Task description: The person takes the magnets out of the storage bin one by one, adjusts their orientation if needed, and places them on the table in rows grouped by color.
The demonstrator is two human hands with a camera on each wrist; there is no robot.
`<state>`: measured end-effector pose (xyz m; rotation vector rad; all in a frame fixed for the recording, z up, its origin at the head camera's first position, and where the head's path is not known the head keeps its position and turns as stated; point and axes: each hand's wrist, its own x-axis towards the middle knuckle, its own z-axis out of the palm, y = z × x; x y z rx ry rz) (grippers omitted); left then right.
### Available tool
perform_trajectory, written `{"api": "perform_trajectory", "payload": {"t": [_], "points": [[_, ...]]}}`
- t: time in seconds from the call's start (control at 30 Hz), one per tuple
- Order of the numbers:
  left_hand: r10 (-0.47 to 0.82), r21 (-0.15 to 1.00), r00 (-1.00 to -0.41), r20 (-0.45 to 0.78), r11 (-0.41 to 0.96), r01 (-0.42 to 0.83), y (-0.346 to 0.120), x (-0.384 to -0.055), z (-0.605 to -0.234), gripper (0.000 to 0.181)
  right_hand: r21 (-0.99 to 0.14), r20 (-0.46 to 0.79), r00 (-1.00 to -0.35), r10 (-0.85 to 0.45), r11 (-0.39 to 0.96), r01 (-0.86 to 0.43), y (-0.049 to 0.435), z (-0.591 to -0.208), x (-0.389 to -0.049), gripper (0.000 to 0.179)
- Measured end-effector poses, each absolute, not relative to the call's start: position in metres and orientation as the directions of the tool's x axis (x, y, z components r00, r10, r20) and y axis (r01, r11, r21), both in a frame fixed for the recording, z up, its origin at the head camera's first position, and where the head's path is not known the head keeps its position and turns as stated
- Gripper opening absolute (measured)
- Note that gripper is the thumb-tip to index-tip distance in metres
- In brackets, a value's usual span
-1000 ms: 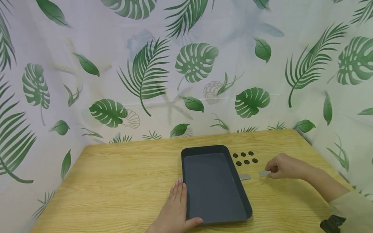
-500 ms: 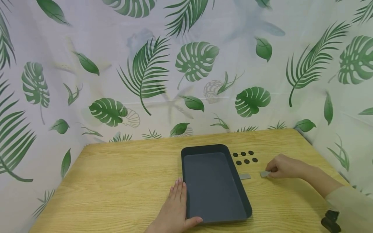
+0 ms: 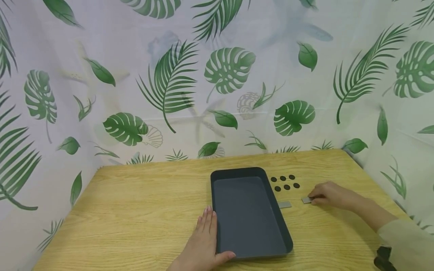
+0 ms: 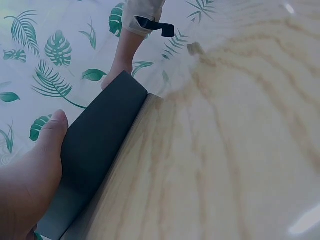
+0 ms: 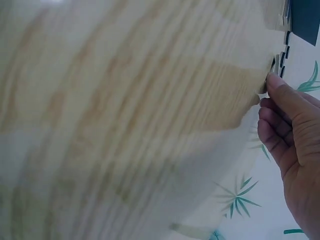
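A dark grey rectangular baking tray (image 3: 251,218) lies on the wooden table. My left hand (image 3: 200,241) rests along its left side with fingers straight, and the thumb reaches to the near edge. In the left wrist view, that hand (image 4: 35,175) touches the tray's dark wall (image 4: 102,145). To the right of the tray, my right hand (image 3: 330,195) pinches a small flat grey rectangular piece (image 3: 306,200) close over the table. The right wrist view has the thumb and fingertips of this hand (image 5: 295,130) together at the piece, most of which is hidden.
A second grey rectangular piece (image 3: 285,204) lies against the tray's right side. Several small black discs (image 3: 286,187) sit in two rows beyond it. A leaf-printed cloth (image 3: 234,94) hangs behind the wood-grain table (image 3: 142,210).
My right hand has turned slightly, its fingers now lying more over the grey piece, which has shifted a little. The left hand and the tray stay in place.
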<state>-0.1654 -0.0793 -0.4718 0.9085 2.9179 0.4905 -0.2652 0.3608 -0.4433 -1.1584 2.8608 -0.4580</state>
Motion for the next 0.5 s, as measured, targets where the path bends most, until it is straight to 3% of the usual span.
{"api": "perform_trajectory", "payload": {"t": [0.5], "points": [[0.563, 0.321, -0.826, 0.039, 0.775, 0.544, -0.0796, -0.1654, -0.4707, 0.103, -0.377, 0.134, -0.838, -0.528, 0.755, -0.536, 0.3702, -0.4529, -0.2609, 0.008]]}}
